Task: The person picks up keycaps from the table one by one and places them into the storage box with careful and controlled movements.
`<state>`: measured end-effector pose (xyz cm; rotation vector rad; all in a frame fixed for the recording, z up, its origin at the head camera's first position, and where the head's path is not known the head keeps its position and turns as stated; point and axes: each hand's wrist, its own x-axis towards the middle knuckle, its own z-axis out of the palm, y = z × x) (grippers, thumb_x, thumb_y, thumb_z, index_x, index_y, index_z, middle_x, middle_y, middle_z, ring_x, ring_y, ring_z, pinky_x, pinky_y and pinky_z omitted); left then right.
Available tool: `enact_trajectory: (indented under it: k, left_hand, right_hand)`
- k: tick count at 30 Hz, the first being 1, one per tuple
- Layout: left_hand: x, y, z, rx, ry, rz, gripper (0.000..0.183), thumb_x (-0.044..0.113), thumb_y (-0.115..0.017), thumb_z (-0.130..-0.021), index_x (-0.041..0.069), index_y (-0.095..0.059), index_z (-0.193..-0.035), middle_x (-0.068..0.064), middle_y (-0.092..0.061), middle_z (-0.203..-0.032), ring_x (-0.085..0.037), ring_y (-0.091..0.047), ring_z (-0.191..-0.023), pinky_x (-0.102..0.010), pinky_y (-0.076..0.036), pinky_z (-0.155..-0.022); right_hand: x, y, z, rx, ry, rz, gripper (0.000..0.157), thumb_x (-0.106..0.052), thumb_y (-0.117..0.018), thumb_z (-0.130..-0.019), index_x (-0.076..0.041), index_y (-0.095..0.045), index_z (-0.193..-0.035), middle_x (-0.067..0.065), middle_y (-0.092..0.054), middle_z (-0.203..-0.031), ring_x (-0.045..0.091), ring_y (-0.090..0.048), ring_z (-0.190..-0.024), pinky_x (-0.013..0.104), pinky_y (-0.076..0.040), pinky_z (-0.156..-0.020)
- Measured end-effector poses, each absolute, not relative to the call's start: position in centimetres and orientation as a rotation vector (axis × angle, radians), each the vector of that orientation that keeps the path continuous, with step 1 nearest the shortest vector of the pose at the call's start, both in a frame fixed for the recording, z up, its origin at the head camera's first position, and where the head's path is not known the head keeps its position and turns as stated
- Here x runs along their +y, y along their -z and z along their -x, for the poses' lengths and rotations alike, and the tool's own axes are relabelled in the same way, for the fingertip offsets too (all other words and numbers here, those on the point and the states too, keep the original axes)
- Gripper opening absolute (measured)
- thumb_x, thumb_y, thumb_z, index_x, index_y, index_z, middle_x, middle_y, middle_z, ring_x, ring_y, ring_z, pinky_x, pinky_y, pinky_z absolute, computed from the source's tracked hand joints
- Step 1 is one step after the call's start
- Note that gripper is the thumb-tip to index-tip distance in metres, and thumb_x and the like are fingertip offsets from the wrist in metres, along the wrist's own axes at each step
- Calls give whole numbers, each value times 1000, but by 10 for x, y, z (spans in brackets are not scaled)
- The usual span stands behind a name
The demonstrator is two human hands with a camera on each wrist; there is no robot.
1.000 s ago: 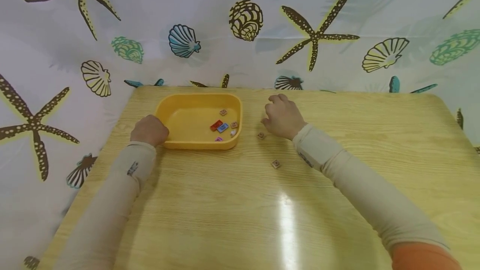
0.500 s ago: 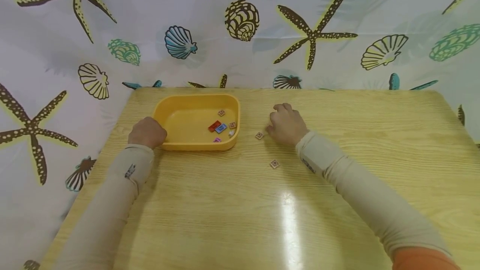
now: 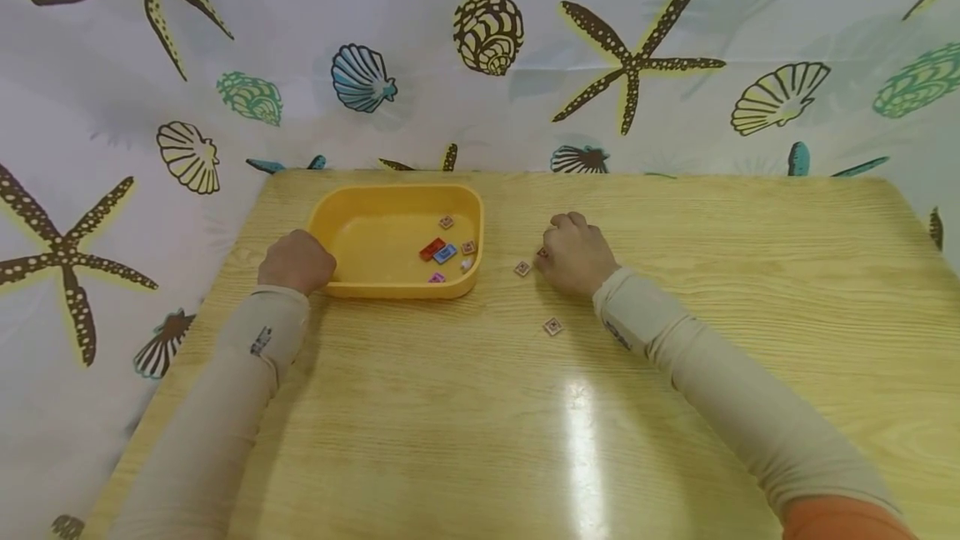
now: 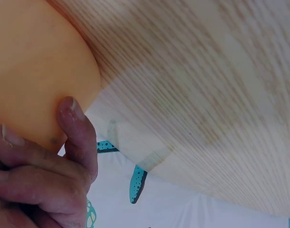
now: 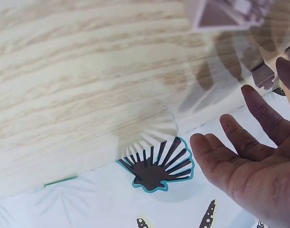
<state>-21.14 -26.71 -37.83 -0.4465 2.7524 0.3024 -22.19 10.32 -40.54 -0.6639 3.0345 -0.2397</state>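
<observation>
My left hand grips the left end of a yellow plastic tub. In the left wrist view its fingers curl at the tub's orange-looking wall. My right hand is low over the table, right of the tub. A small brownish-pink square block shows at its fingertips. The right wrist view has this block between the thumb and index finger, which are spread apart. Similar blocks lie to its left and nearer the front.
Inside the tub, toward its right end, lie a red piece, a blue piece, a purple piece, a white piece and more square blocks. A seashell-print cloth hangs behind the wooden table.
My right hand has come down and slightly to the right, and a block hidden before now shows at its fingertips. The left hand stays on the tub.
</observation>
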Motion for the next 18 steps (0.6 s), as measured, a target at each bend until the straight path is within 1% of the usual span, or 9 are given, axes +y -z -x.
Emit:
enact_trajectory:
  k: [5, 9, 18]
  left_hand:
    - [-267, 378, 212, 2753, -290, 451, 24, 16, -40, -84, 10, -45, -62, -2, -39, -58, -19, -44, -51, -30, -38, -45]
    - [-268, 379, 213, 2751, -295, 445, 24, 16, -40, -85, 10, -46, -62, -3, -40, -58, -19, -44, -51, -30, -38, -45]
    - [-266, 377, 211, 2746, -300, 455, 23, 17, -41, -86, 9, -47, -64, -4, -42, -60, -20, -46, -52, -30, -39, -46]
  right_hand:
    - [103, 408, 223, 3050, 230, 673, 24, -26, -63, -89, -4, -70, -86, 17, -63, -109, 37, -58, -106, 50, -54, -80]
    - [103, 409, 224, 3055, 220, 683, 22, -25, -63, -89, -4, -71, -88, 17, -64, -110, 37, -58, -106, 49, -54, -79]
    - [103, 410, 223, 3056, 185, 698, 21, -23, -64, -89, -4, -70, -86, 17, -64, -107, 37, -59, -105, 47, -55, -78]
